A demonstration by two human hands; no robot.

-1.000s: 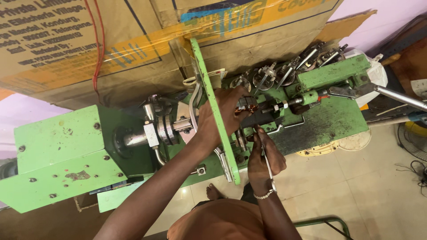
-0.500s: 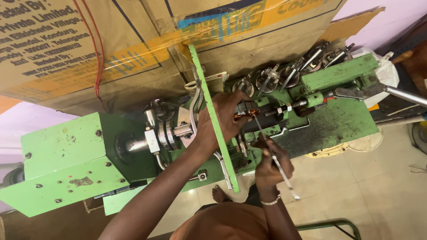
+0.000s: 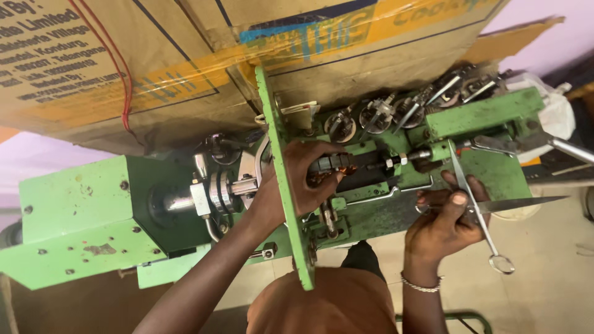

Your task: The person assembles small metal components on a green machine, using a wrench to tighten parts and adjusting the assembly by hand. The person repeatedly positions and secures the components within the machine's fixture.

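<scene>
The left hand [image 3: 303, 179] reaches past the upright green metal plate [image 3: 281, 185] of the green metal winding machine [image 3: 383, 210] and closes its fingers around a dark spindle wound with copper-coloured wire [image 3: 337, 166], which lies along the machine's middle. The right hand [image 3: 442, 219] is at the machine's near right edge, its fingers curled around a pair of open steel scissors [image 3: 479, 207]; one blade points to the right, the other up toward the green block above. A metal bangle [image 3: 421, 286] circles the right wrist. Large brown cardboard boxes [image 3: 185, 55] stand behind the machine's far edge.
</scene>
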